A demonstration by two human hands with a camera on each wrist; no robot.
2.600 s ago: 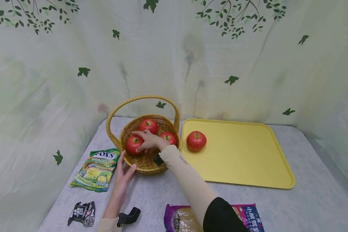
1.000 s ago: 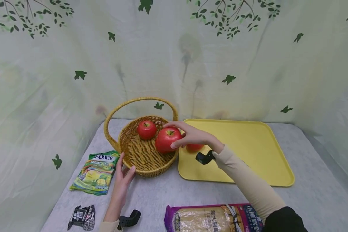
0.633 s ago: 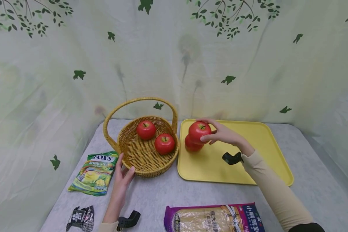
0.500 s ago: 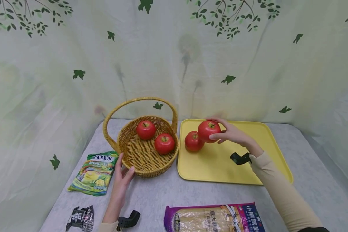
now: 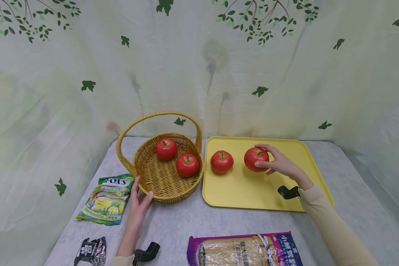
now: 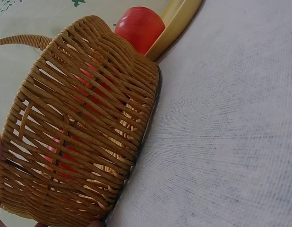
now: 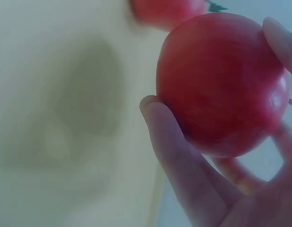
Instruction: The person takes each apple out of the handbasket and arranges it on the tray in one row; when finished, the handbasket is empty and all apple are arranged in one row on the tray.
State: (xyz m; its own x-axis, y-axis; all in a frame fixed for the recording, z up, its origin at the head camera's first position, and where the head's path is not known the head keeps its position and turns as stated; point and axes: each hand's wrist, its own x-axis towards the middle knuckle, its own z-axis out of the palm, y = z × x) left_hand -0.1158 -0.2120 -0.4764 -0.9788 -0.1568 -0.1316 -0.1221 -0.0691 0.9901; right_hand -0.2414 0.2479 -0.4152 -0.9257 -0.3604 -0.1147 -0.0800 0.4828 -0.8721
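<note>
My right hand holds a red apple between thumb and fingers over the yellow tray. In the right wrist view the held apple hangs above the tray, its shadow off to the left. Another red apple sits on the tray's left part. Two more, a rear apple and a front apple, lie in the handled wicker basket. My left hand holds the basket at its front left side; most of this hand is outside the left wrist view, where the basket wall fills the left half.
Left of the basket lies a green Fox's candy bag. A small black packet is at the front left. A purple-ended noodle package lies along the front edge. Behind the table hangs a leaf-printed cloth.
My right hand has taken an apple out of the basket, carried it right past the apple on the tray, and lowered it. My left hand has stayed at the basket.
</note>
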